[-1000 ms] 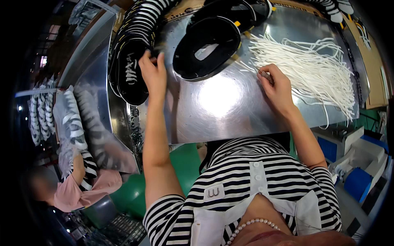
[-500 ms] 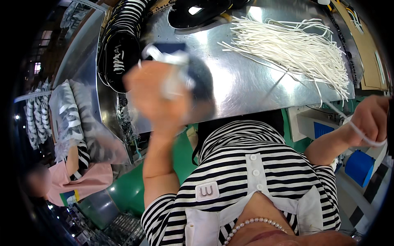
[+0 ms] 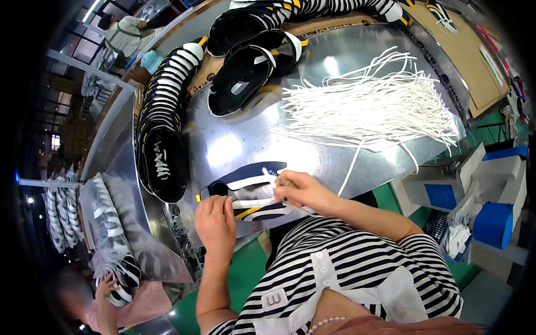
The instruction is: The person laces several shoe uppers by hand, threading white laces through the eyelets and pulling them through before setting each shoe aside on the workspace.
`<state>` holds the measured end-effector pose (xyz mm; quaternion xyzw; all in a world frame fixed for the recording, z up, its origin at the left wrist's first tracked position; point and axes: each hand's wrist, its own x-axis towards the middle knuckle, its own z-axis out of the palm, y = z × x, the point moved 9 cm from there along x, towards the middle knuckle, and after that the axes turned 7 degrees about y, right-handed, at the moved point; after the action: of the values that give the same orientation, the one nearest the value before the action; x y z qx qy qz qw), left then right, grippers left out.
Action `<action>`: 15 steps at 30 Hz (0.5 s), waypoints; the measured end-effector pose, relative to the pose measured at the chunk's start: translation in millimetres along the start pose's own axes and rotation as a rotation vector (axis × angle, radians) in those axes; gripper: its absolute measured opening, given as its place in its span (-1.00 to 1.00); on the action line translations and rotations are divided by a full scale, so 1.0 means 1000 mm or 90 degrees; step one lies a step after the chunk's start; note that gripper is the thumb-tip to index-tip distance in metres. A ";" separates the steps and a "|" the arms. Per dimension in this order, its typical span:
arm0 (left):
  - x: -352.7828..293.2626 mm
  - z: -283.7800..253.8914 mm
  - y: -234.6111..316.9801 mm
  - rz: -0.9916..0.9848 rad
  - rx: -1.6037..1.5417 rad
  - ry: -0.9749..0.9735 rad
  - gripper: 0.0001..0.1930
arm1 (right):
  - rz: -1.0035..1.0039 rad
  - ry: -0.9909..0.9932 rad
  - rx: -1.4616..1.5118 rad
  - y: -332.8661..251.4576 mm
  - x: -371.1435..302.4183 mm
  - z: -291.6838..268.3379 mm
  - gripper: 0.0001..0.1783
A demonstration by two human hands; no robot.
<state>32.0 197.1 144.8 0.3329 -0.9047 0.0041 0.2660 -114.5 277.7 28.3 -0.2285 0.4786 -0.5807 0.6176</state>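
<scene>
A navy shoe upper (image 3: 254,170) with white and yellow stripes lies near the front edge of the metal table. My left hand (image 3: 215,222) is closed on its near left side, fingertips at the white eyelet strip. Over the right part of the upper, my right hand (image 3: 306,191) pinches a white shoelace; its pale end sticks up by the fingertips. A small greyish piece shows between those fingers, too small to name. A loose lace strand (image 3: 350,167) runs from the big pile of white shoelaces (image 3: 371,109) down toward my right wrist.
A curved row of nested black-and-white shoe uppers (image 3: 167,100) stands at the left, with more uppers (image 3: 240,78) at the back. Farther left, a person in pink (image 3: 131,304) handles plastic-bagged uppers (image 3: 109,223). Cardboard (image 3: 463,61) lies at the far right, above a blue bin (image 3: 492,224).
My right hand has come from the far right, where it held a lace, to the upper. My left hand, blurred and raised before, now rests at the upper on the table. The view has shifted.
</scene>
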 end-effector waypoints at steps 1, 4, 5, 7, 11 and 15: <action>0.003 0.009 -0.006 0.013 -0.030 -0.040 -0.93 | -0.035 0.031 -0.075 0.001 0.011 0.000 -0.83; -0.011 0.078 -0.054 -0.201 -0.200 -0.360 -0.69 | -0.047 0.127 -0.076 0.013 0.026 -0.002 -0.79; -0.015 0.104 -0.066 -0.302 -0.220 -0.516 -0.62 | -0.027 0.146 -0.038 0.018 0.031 -0.012 -0.80; -0.016 0.123 -0.044 -0.461 -0.563 -0.629 -0.34 | -0.087 0.149 0.001 0.003 0.033 -0.013 -0.79; -0.018 0.145 0.004 -0.614 -0.967 -0.684 -0.14 | -0.121 0.177 -0.017 -0.003 0.034 -0.024 -0.83; -0.019 0.146 0.020 -0.712 -1.070 -0.498 -0.34 | -0.147 0.177 -0.013 -0.019 0.026 -0.024 -0.85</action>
<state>-38.2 197.2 13.6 0.3876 -0.3601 -0.8460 0.0662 -147.5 255.9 25.1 -0.2058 0.5355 -0.6690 0.4726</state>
